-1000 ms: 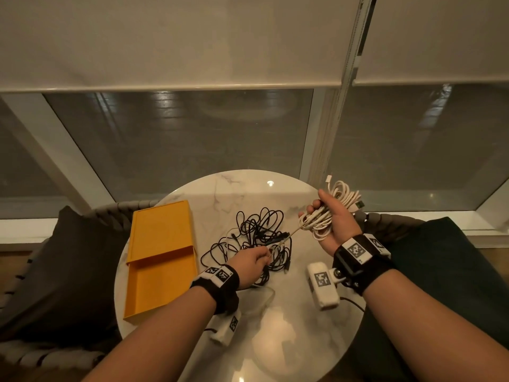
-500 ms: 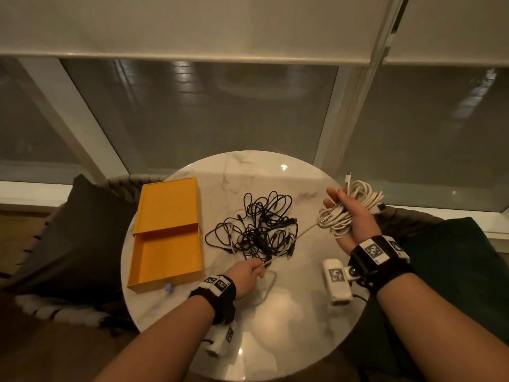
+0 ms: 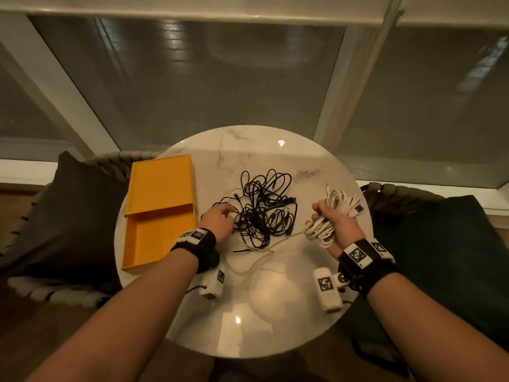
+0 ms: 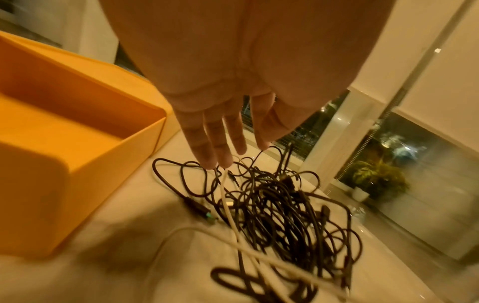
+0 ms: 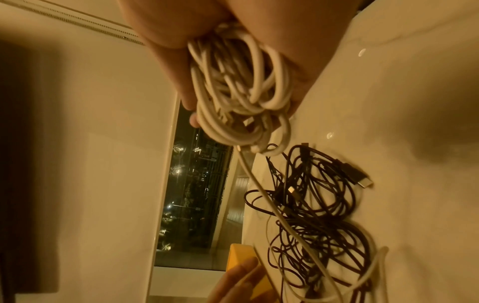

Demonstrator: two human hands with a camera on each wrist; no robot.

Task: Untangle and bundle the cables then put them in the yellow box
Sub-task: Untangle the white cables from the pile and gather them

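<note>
Near the right edge of the round marble table [image 3: 275,312], the right hand [image 3: 337,224] is curled tight round a coil of white cable [image 3: 327,216], its loops bulging out above and below the fist, and 1 loose white strand [image 3: 278,241] trails from the coil down toward the near middle of the table and into the heap. That coil looks light, limp and a little springy: I judge the loops would slacken and spill if the fist eased, so the hold belongs across the waist of the coil, where it is now, with the free strand wound round it to lock it. The left hand [image 4: 228,127] hangs over the left side of the heap with fingers straight and spread, holding nothing, its fingertips [image 4: 207,162] just at the topmost strands. The tangle of black cables [image 3: 264,210] lies at the middle of the table, thin, soft and knotted through itself, with several small plugs sticking out; yanking a loop would probably drag the whole weightless heap along and tighten the knots, so a plug end is the better place to pinch, feeding it back through. The yellow box [image 3: 154,238] sits open at the left edge of the table, just beside the heap, its lid [image 3: 162,186] drawn toward the far-left edge, nothing visible inside.
</note>
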